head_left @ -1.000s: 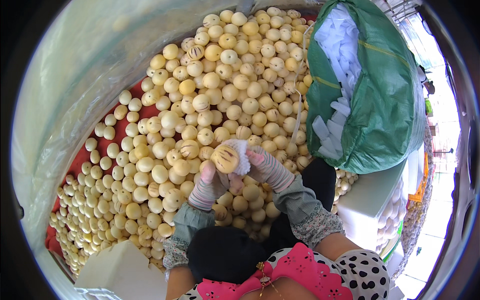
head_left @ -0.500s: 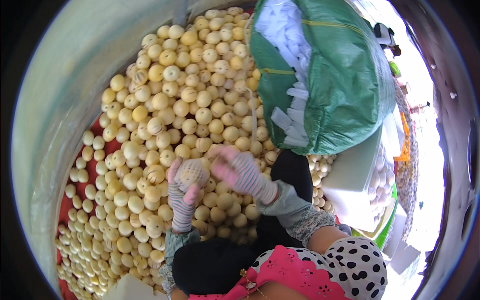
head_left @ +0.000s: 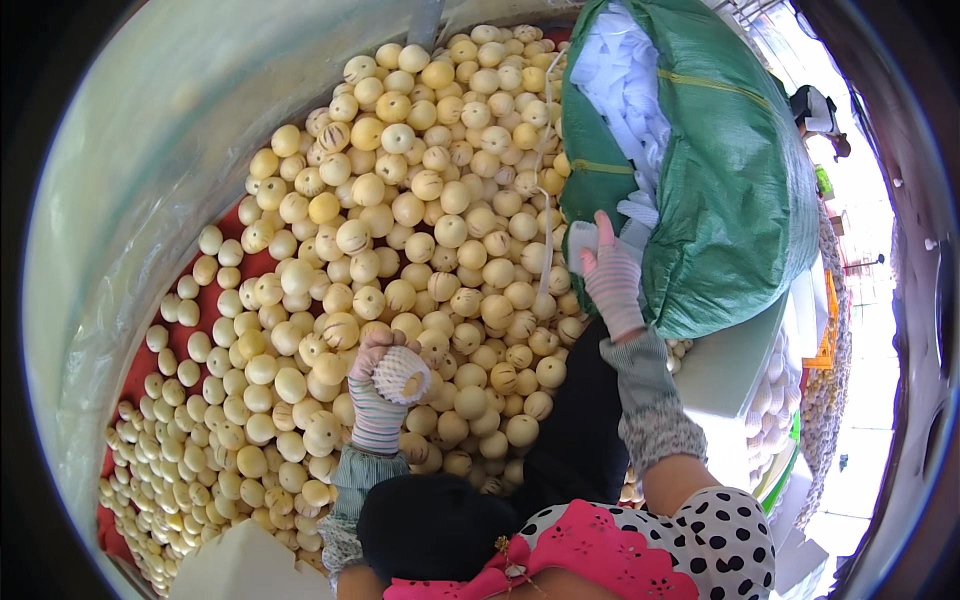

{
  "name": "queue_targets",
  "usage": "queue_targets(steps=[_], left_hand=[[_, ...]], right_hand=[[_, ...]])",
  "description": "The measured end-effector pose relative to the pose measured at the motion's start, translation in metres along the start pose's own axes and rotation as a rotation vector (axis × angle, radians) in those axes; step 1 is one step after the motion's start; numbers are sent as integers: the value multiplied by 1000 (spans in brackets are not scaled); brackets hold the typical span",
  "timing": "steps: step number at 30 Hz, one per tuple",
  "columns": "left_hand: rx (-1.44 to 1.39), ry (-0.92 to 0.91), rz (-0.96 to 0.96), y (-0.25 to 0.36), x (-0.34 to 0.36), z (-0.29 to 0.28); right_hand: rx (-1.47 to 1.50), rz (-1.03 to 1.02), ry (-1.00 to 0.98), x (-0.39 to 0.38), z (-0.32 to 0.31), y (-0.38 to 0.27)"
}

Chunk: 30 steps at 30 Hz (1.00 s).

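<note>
My left hand [head_left: 373, 362] is closed round a pepino melon [head_left: 402, 376] that sits inside a white foam net sleeve, over the pile of bare melons. Off to the right, my right hand [head_left: 612, 278] is at the mouth of a green woven bag [head_left: 725, 190]. Its thumb and forefinger are apart, against loose white foam net sleeves [head_left: 637, 208]; the other fingers are partly hidden. Striped fingerless hand covers are on both hands. Around my left hand lie many pale yellow pepino melons [head_left: 452, 230], some streaked purple.
A pale plastic-sheeted wall [head_left: 150, 200] curves round the pile's left side. Red ground [head_left: 205, 305] shows between melons. White foam boxes [head_left: 735, 350] stand right of my leg, beside wrapped fruit [head_left: 768, 400] and an orange crate [head_left: 830, 320]. Another person [head_left: 818, 112] is at the far right.
My right hand has left the wrapped melon and moved up and right to the sleeves in the bag. My left hand has kept the melon and turned it. The whole view has shifted.
</note>
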<state>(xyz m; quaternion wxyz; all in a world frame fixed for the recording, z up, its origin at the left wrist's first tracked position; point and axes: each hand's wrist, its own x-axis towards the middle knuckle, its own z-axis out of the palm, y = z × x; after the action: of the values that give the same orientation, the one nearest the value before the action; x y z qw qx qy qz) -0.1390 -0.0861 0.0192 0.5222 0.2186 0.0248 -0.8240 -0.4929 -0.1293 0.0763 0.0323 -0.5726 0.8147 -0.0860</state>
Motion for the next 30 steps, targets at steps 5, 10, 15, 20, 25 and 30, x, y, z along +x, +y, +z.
queue_targets(steps=[5, 10, 15, 20, 25, 30], left_hand=[[509, -180, 2, -1, 0, 34], [675, -242, -260, 1, 0, 32], [96, -373, -494, 1, -16, 23], [-37, -177, -437, 1, -20, -5], [-14, 10, -251, 0, -41, 21], [-6, 18, -94, 20, -39, -6]], right_hand=[[711, -325, -554, -62, -25, -97], [1225, -155, -759, -80, -4, -116], [1197, -90, -597, -83, 26, -146], [380, -543, -162, 2, 51, -216], [-171, -584, -411, 99, 70, -246], [935, -377, -480, 71, 65, -241]])
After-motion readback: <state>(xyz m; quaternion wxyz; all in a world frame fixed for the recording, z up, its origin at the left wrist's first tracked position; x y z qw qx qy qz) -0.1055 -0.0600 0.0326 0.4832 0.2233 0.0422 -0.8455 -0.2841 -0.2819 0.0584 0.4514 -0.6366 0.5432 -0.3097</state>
